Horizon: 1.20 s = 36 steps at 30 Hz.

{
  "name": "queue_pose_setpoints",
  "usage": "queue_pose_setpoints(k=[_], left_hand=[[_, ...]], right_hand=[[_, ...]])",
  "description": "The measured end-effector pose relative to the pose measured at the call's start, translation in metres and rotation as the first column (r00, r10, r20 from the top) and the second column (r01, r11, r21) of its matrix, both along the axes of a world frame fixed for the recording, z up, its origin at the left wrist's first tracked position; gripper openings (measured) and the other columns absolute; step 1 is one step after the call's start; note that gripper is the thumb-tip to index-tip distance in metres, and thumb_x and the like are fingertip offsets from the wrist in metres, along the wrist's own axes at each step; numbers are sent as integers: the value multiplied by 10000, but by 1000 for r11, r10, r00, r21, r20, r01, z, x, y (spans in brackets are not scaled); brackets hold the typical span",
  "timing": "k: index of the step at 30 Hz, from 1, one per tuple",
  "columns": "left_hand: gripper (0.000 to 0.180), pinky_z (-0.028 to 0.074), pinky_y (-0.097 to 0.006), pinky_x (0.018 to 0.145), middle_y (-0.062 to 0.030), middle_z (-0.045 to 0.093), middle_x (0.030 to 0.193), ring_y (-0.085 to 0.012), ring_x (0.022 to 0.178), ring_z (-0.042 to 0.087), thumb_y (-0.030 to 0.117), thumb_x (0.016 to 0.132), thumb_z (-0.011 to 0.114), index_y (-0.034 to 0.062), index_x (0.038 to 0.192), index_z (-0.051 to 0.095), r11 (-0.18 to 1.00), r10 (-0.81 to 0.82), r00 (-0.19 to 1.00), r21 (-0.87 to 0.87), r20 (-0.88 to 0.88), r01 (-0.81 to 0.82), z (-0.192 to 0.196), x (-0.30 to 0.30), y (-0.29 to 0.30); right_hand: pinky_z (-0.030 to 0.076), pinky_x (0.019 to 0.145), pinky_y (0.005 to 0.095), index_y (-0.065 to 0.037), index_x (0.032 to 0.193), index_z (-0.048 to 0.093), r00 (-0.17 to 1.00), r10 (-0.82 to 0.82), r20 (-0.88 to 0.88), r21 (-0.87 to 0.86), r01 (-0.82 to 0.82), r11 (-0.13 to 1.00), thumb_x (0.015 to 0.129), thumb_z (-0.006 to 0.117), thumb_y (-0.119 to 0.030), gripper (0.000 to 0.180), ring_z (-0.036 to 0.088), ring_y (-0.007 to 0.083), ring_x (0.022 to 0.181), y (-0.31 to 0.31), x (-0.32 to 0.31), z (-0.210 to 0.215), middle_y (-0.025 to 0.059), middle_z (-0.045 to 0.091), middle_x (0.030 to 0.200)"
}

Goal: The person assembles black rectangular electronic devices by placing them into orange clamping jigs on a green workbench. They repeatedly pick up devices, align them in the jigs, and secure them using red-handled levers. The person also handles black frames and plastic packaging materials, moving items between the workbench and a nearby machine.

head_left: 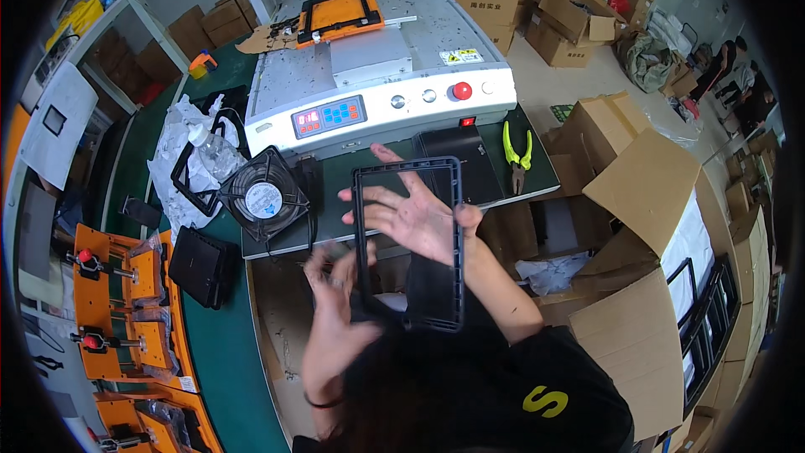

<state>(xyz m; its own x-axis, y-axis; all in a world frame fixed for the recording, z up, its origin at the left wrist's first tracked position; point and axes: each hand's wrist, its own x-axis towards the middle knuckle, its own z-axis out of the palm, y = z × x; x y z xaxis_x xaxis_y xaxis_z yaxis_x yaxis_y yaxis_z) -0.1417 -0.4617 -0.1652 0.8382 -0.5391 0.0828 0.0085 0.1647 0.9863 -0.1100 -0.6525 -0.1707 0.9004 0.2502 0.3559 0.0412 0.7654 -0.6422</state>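
Note:
A black rectangular plastic frame (458,281) with a hollow middle hangs upright in front of my body. My right hand (426,222) grips its right side bar, with the thumb in front. The palm and spread fingers of that hand show through the opening, behind the frame. Low by the frame's left bar is my left hand (337,302), smeared by motion. Whether its fingers touch the frame cannot be made out. Ahead stands a grey bench machine (381,122) with a small display, knobs and a red button. An orange fixture (342,17) holding a black frame rests on top.
Yellow-green pliers (516,155) lie at the bench's right edge. A round fan (263,199), a clear bottle (216,153) and a stack of black parts (203,267) are to the left, near orange clamp fixtures (126,302). Open cardboard boxes (637,327) crowd the right, several black frames inside.

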Motion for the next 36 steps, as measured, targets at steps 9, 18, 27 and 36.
queue_pose_setpoints(k=[9, 18, 27, 36], left_hand=[[1408, 195, -554, 1093, -301, 256, 1447, -442, 1309, 311, 870, 531, 586, -20, 1466, 23, 68, -920, 390, -995, -35, 71, -107, -48, -24], [1378, 176, -586, 1078, -295, 219, 1474, -530, 1263, 288, 755, 502, 721, 261, 1497, -93, 230, -857, 479, -973, -188, 29, -104, -26, 10], [1290, 158, -592, 1105, -282, 174, 1492, -502, 1291, 276, 736, 553, 710, 282, 1503, -35, 278, -772, 579, -958, -262, -62, -109, -12, 15], [1117, 259, -490, 1120, -186, 167, 1519, -463, 1321, 280, 694, 689, 638, 154, 1503, 96, 591, -417, 779, -791, -467, -158, -78, 20, -11]], right_hand=[[277, 1087, 465, -29, 1481, 130, 952, 304, 23, 151, -304, 940, 669, 698, -594, 1141, 397, 408, 1275, 58, -20, -106, 275, 328, 1414], [239, 1042, 583, -89, 1432, 329, 414, -566, 713, -689, 263, -675, 803, 691, -357, 774, 233, 552, 1282, -35, -46, -64, 406, 215, 1393], [265, 1046, 533, -100, 1465, 260, 486, -670, 561, -826, 276, -491, 735, 747, -320, 904, 270, 523, 1257, -51, -61, -41, 395, 271, 1349], [332, 1026, 462, -95, 1224, 616, 608, -592, 530, -759, 651, -10, 572, 759, -280, 693, 420, 405, 1214, -9, -92, 9, 258, 434, 1297]])
